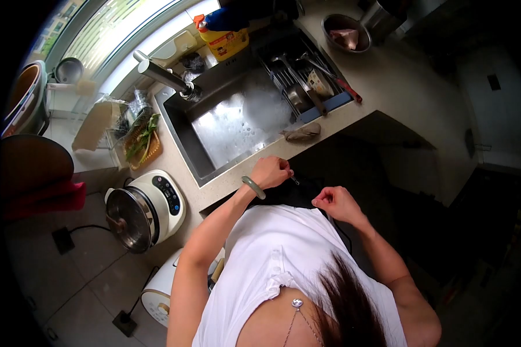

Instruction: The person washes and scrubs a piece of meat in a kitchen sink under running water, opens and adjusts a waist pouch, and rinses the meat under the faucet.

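My left hand, with a green bangle at the wrist, is closed just past the counter's front edge, below the sink. A small shiny item sticks out from its fingertips; it is too small to name. My right hand is closed to the right, in front of my white top, with thumb and fingers pressed together. Whether anything is between them is hidden. The two hands are apart. A greyish-brown cloth-like lump lies on the counter edge near the sink's front right corner.
A rack with utensils sits at the sink's right, below a metal bowl with meat. Behind the sink stand a faucet and a yellow bottle. Left are a basket with greens and a white cooker with a pot.
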Available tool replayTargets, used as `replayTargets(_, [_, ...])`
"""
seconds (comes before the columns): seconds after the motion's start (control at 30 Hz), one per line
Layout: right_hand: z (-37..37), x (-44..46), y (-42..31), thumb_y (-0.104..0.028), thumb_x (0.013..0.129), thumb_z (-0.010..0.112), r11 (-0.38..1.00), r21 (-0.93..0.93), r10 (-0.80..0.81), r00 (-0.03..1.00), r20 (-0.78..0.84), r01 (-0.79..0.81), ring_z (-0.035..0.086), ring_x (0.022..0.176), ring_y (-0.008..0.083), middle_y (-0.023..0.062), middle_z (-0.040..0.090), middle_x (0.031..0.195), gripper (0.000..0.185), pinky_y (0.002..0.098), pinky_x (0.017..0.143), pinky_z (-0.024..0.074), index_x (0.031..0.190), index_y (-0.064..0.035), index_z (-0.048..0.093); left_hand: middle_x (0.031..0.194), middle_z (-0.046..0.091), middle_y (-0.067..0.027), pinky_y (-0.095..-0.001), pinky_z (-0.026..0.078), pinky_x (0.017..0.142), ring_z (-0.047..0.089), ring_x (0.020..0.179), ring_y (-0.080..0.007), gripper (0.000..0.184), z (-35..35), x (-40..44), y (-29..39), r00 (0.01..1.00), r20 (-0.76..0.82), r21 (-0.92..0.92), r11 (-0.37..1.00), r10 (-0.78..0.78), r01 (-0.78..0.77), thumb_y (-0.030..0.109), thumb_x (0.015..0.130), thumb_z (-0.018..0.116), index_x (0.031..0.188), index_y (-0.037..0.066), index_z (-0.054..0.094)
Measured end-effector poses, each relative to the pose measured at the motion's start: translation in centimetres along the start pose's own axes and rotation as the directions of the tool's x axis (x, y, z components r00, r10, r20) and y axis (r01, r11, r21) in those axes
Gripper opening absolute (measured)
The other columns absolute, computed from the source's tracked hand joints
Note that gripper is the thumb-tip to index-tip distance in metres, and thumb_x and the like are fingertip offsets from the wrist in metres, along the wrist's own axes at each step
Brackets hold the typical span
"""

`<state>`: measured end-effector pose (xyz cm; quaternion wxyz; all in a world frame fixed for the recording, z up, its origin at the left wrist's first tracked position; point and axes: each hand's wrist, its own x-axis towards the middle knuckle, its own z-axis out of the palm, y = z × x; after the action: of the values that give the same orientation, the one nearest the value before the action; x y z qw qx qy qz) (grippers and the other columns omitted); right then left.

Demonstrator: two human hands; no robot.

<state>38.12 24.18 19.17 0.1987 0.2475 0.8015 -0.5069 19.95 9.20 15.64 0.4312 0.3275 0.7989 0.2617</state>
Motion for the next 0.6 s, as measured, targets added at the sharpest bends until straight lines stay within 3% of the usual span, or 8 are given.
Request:
replayTargets(0.1, [-1.8,4.2,0.1,-0.015,0.075,0.066,0.986,0.054,-0.152,0.986,-0.073,0.157,0.052,0.058,0.0092,0.0055,0.06,0.067,0.014,0.0241,0.054,0.0427,0.08,-0.0018,0.063,0.069,0.062,-0.011,-0.0383,0.043,0.067,0.057,0.072,-0.0299,0.025,-0.5,-0.6,0.5,0.998,-0.04,0.066,0.996,-0.057,0.059,0.031,0.071,0.06,0.06,0.009,0.06])
replayTargets(0.2, [-2.1,10.8,-0.6,-0.008,0.072,0.064,0.845,-0.424,-0.463,0.843,-0.274,0.326,0.051,0.089,0.0239,0.0114,0.054,0.1,0.03,0.0331,0.076,0.0425,0.102,-0.0105,0.059,0.071,0.057,-0.0116,-0.0387,0.043,0.062,0.056,0.068,-0.0292,0.03,-1.5,-1.6,-0.1,0.938,-0.305,0.216,0.971,0.165,-0.101,0.038,0.072,0.063,0.07,0.008,0.062])
replayTargets(0.27, [-0.5,14.7,0.8,-0.005,0.069,0.061,0.664,-0.7,-0.576,0.778,-0.252,0.265,0.041,0.105,0.0321,0.0121,0.043,0.115,0.048,0.0443,0.088,0.0336,0.115,-0.0169,0.053,0.071,0.056,-0.0118,-0.0379,0.043,0.062,0.055,0.068,-0.0286,0.033,-3.0,-2.1,-0.5,0.936,-0.344,0.097,0.994,0.074,-0.043,0.04,0.073,0.063,0.073,0.007,0.062])
replayTargets(0.37, [0.2,20.4,5.3,-0.001,0.066,0.059,0.525,-0.764,-0.691,0.712,-0.125,0.375,0.04,0.106,0.0313,0.0085,0.049,0.109,0.044,0.0461,0.092,0.0278,0.107,-0.0152,0.057,0.072,0.055,-0.0118,-0.0357,0.042,0.06,0.054,0.065,-0.0268,0.032,-5.0,-3.7,-1.7,0.923,-0.384,-0.065,0.998,-0.035,0.011,0.036,0.077,0.061,0.079,0.004,0.062])
replayTargets(0.43, [0.2,21.2,2.0,0.0,0.071,0.057,0.71,-0.484,-0.673,0.696,-0.25,0.512,0.051,0.09,0.0248,0.0066,0.058,0.095,0.032,0.0358,0.081,0.0391,0.102,-0.0085,0.058,0.072,0.055,-0.011,-0.0297,0.042,0.059,0.052,0.065,-0.0187,0.024,-6.0,-4.3,-2.2,0.857,-0.513,-0.187,0.98,-0.04,-0.066,0.026,0.081,0.06,0.088,0.003,0.062])
replayTargets(0.5, [0.7,21.0,-2.6,-0.008,0.081,0.057,0.891,0.311,-0.35,0.937,0.002,0.332,0.054,0.081,0.0133,0.0027,0.06,0.092,0.024,0.0255,0.072,0.0425,0.105,-0.0053,0.055,0.078,0.058,-0.0104,-0.0276,0.044,0.061,0.054,0.069,-0.0165,0.022,-6.9,-4.2,-1.9,0.824,-0.556,-0.268,0.962,-0.107,-0.056,0.019,0.082,0.06,0.096,0.002,0.061])
replayTargets(0.53, [1.1,19.4,-6.6,-0.02,0.087,0.056,0.767,0.575,-0.373,0.927,0.035,0.287,0.051,0.083,0.005,-0.0003,0.058,0.094,0.027,0.0192,0.07,0.0414,0.108,-0.0035,0.052,0.077,0.058,-0.0104,-0.0282,0.045,0.061,0.054,0.068,-0.0183,0.024,-7.0,-3.7,-1.6,0.729,-0.676,-0.291,0.948,-0.108,-0.129,0.019,0.081,0.062,0.097,0.001,0.06])
replayTargets(0.6, [1.5,17.4,-11.9,-0.021,0.089,0.054,0.7,0.677,-0.383,0.92,0.088,0.227,0.051,0.086,0.0053,0.0001,0.058,0.096,0.028,0.0189,0.074,0.041,0.11,-0.0017,0.051,0.077,0.059,-0.0095,-0.0259,0.048,0.063,0.056,0.066,-0.0188,0.026,-7.8,-3.4,-0.6,0.594,-0.799,-0.281,0.93,-0.089,-0.239,0.014,0.079,0.064,0.098,-0.004,0.059])
